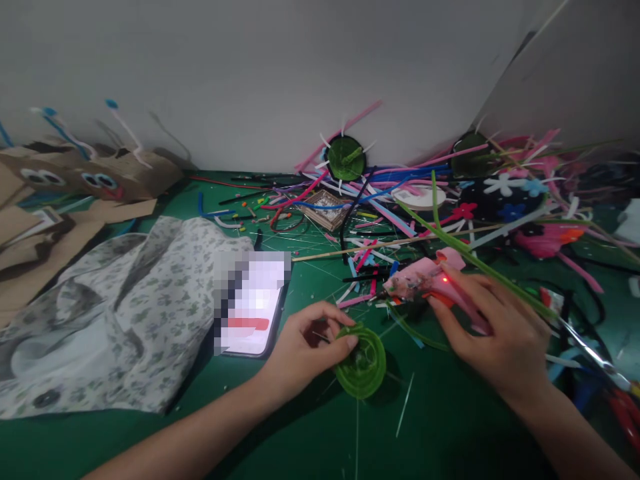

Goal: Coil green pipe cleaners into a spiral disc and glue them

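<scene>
A coil of green pipe cleaner (364,377), wound into a round cup-like shape, is pinched at its upper left rim between the thumb and fingers of my left hand (313,343). Thin clear strands hang around it. To the right, my right hand (500,333) is closed round the handle of a pink hot glue gun (417,277). A red light glows on the gun, its body is smeared with residue, and its nozzle points left. Long green pipe cleaners (480,263) run past the back of my right hand.
A phone (255,307) and floral cloth (135,307) lie left. Brown paper bag figures (100,173) stand behind them. Cut pipe cleaners, a green disc (345,158) and a diamond-shaped tray (325,208) clutter the back. Red-handled scissors (625,407) lie at the right edge.
</scene>
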`<state>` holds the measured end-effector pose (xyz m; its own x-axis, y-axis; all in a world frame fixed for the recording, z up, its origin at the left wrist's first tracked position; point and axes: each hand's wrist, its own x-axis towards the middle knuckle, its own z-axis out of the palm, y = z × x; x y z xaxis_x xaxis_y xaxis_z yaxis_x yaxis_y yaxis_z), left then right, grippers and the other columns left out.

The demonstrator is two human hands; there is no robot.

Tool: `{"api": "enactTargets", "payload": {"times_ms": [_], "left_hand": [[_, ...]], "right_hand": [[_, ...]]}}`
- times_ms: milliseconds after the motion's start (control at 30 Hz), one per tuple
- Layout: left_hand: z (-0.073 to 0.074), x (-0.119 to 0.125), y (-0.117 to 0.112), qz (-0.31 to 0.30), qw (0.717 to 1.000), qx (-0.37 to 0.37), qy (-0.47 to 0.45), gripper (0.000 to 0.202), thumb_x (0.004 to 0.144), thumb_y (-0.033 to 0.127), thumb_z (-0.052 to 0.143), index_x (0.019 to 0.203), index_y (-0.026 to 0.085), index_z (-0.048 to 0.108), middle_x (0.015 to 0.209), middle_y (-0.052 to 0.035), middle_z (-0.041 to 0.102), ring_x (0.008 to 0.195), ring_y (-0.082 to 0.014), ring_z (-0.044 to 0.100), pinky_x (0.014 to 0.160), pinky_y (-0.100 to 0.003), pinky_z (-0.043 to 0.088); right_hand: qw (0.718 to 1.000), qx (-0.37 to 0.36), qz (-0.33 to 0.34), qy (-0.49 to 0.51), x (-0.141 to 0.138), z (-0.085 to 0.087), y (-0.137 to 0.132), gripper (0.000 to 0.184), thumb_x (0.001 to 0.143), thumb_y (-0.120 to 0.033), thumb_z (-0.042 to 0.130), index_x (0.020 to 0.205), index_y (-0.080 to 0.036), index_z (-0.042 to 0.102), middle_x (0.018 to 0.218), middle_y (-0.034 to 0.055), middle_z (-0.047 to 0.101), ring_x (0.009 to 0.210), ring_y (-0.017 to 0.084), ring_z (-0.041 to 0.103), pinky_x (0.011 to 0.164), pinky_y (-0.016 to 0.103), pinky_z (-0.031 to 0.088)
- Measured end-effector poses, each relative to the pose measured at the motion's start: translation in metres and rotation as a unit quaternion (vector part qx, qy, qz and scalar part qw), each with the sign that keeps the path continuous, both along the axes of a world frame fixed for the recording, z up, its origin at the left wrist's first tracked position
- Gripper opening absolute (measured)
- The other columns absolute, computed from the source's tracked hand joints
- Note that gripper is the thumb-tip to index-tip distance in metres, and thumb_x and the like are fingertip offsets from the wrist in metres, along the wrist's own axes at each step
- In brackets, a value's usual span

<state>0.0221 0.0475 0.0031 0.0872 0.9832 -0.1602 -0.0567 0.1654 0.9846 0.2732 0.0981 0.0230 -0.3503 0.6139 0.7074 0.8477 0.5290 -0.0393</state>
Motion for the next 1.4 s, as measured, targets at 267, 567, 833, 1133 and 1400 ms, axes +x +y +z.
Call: {"api": "enactTargets", "payload": {"times_ms": [267, 567, 833, 1133, 1400], "left_hand": [[0.010, -0.001, -0.014, -0.254, 0.964, 0.077, 0.019, 0.010, 0.069, 0.022, 0.074, 0.076, 0.016, 0.070, 0.069, -0.0008, 0.057, 0.057, -0.0087, 0.053, 0.050, -0.018, 0.043], [0.008, 0.000, -0.014, -0.285, 0.952, 0.103, 0.050, 0.010, 0.070, 0.022, 0.073, 0.080, 0.020, 0.073, 0.066, -0.0007, 0.057, 0.058, -0.0104, 0.055, 0.051, -0.020, 0.047], [0.008, 0.002, -0.015, -0.290, 0.948, 0.118, 0.056, 0.010, 0.071, 0.021, 0.073, 0.080, 0.019, 0.072, 0.064, 0.0001, 0.056, 0.058, -0.0102, 0.054, 0.051, -0.020, 0.045], [0.007, 0.002, -0.017, -0.292, 0.945, 0.131, 0.065, 0.010, 0.071, 0.023, 0.073, 0.079, 0.017, 0.072, 0.063, 0.0002, 0.056, 0.057, -0.0097, 0.053, 0.051, -0.019, 0.044], [0.004, 0.004, -0.016, -0.290, 0.944, 0.145, 0.050, 0.012, 0.069, 0.022, 0.074, 0.078, 0.014, 0.072, 0.064, -0.0002, 0.056, 0.055, -0.0078, 0.052, 0.049, -0.017, 0.042]], "right_hand": [[0.999, 0.051, 0.002, -0.008, 0.008, 0.000, 0.006, 0.050, 0.074, -0.022, 0.073, 0.121, -0.027, 0.059, 0.097, 0.0057, 0.066, 0.087, 0.023, 0.065, 0.069, 0.032, 0.054], [0.995, 0.099, -0.016, -0.002, 0.029, 0.016, 0.011, 0.062, 0.072, -0.020, 0.072, 0.130, -0.027, 0.052, 0.090, 0.0077, 0.063, 0.079, 0.026, 0.062, 0.063, 0.039, 0.054], [0.987, 0.150, 0.018, -0.048, 0.022, 0.010, 0.007, 0.053, 0.069, -0.019, 0.075, 0.118, -0.027, 0.057, 0.094, 0.0045, 0.061, 0.074, 0.019, 0.062, 0.061, 0.031, 0.053], [0.986, 0.145, 0.043, -0.067, 0.021, 0.011, 0.005, 0.047, 0.067, -0.016, 0.077, 0.111, -0.024, 0.061, 0.091, 0.0051, 0.060, 0.072, 0.018, 0.059, 0.059, 0.028, 0.048], [0.985, 0.133, 0.088, -0.072, -0.006, 0.006, -0.002, 0.036, 0.072, -0.015, 0.075, 0.104, -0.026, 0.063, 0.084, 0.0015, 0.059, 0.070, 0.014, 0.058, 0.060, 0.026, 0.045]]}}
